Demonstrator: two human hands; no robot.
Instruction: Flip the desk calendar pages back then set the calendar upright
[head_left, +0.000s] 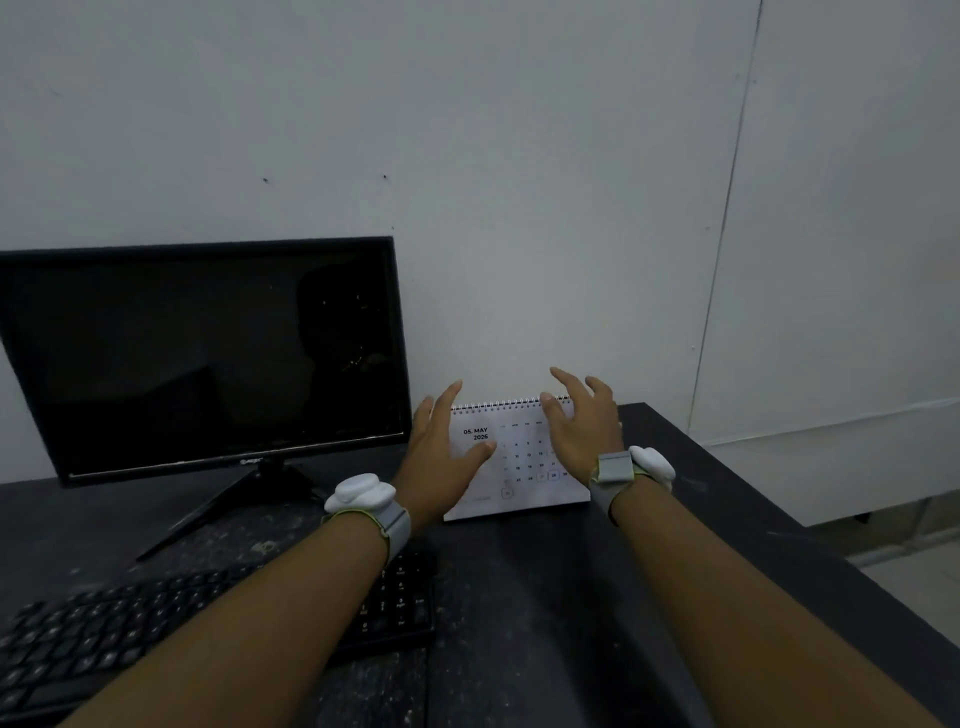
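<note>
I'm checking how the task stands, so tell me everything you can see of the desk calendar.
The desk calendar is white paper with a wire spiral along its top edge. It stands upright, leaning back, on the dark desk near the wall, right of the monitor. The facing page reads "05. MAY 2026" above a date grid. The open left hand and right hand overlap its sides; contact is unclear.

desk calendar (519, 467) page headed "05. MAY 2026", date numbers below, monitor (202, 353) logo illegible
</note>
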